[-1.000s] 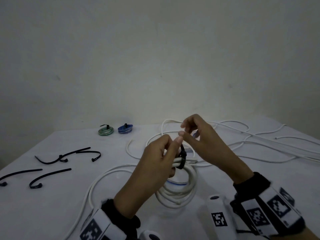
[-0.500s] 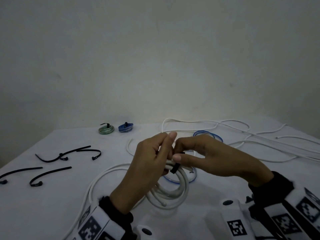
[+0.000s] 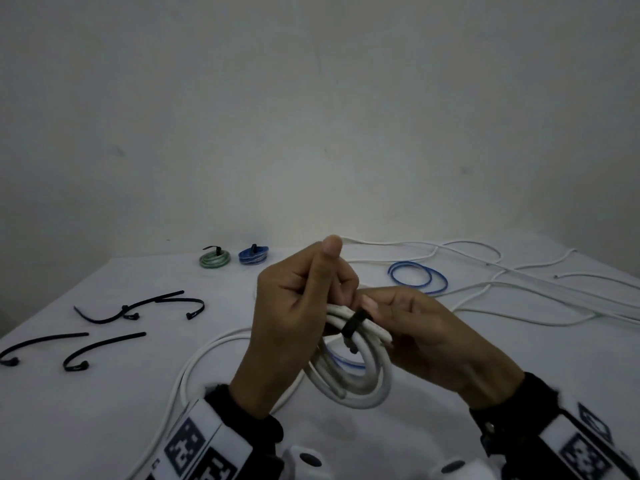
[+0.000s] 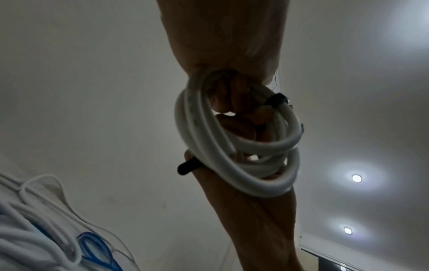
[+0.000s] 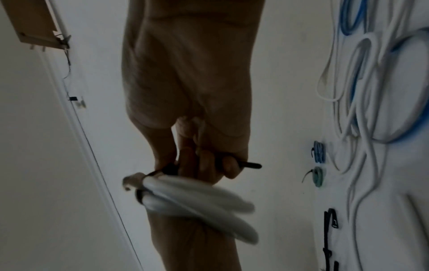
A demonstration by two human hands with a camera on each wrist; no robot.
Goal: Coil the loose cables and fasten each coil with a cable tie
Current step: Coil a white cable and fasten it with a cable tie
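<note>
Both hands hold a white cable coil [image 3: 349,372] up above the desk [image 3: 104,410]. The left hand [image 3: 294,320] has its grip clenched around the top of the coil, thumb pointing up. The right hand [image 3: 429,337] pinches the black cable tie [image 3: 352,325] wrapped around the coil's strands, its loose tail sticking out past the fingers. On the desk lie spare black ties [image 3: 104,344] to the left, loose white cables [image 3: 519,292], a blue loop [image 3: 415,277], and two tied coils, green [image 3: 214,259] and blue [image 3: 254,257], at the far edge.
</note>
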